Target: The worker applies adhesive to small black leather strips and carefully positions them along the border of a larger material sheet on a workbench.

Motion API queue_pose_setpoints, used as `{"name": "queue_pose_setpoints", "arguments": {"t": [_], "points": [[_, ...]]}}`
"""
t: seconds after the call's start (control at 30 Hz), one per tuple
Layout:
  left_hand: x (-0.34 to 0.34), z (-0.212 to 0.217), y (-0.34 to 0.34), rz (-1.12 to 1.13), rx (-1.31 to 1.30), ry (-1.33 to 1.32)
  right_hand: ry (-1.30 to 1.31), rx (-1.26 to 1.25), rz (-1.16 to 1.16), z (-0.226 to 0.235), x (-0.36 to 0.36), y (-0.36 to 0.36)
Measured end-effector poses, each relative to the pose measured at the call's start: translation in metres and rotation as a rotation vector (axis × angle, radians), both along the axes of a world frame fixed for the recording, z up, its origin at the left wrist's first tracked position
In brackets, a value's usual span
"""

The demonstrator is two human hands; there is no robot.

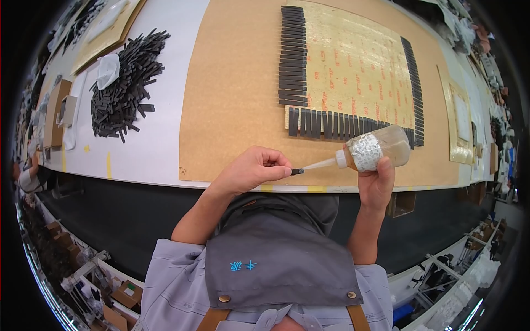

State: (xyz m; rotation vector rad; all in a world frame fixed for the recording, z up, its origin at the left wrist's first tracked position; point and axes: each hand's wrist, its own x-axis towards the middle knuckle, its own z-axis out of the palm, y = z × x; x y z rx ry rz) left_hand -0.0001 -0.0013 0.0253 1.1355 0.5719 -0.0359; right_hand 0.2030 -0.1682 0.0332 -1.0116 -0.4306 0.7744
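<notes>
Between the thumb and fingers of my left hand is a small black strip, pinched at one end. My right hand grips a clear squeeze bottle with a silvery label and a long pale nozzle. The bottle is tilted on its side, and its nozzle tip meets or nearly meets the strip's free end. Beyond my hands lies a yellowish, glossy board with red markings. Black strips stand out in rows along its left, right and near edges.
Brown sheet board covers the middle of the white table. At the left is a heap of loose black strips with a white piece on it. Cardboard boxes stand farther left. Another yellowish board lies at the right.
</notes>
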Motion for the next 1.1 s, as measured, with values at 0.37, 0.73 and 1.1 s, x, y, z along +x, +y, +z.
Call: {"name": "queue_pose_setpoints", "arguments": {"t": [0.37, 0.73, 1.1], "points": [[-0.002, -0.001, 0.002, 0.049, -0.080, -0.009, 0.038, 0.014, 0.085, -0.002, 0.001, -0.008], [-0.010, -0.033, -0.001, 0.152, -0.178, -0.407, 0.061, 0.096, 0.007, -0.005, -0.004, -0.001], [-0.004, -0.029, -0.010, 0.109, -0.155, -0.555, 0.022, 0.058, -0.008, -0.015, -0.012, 0.001]]}}
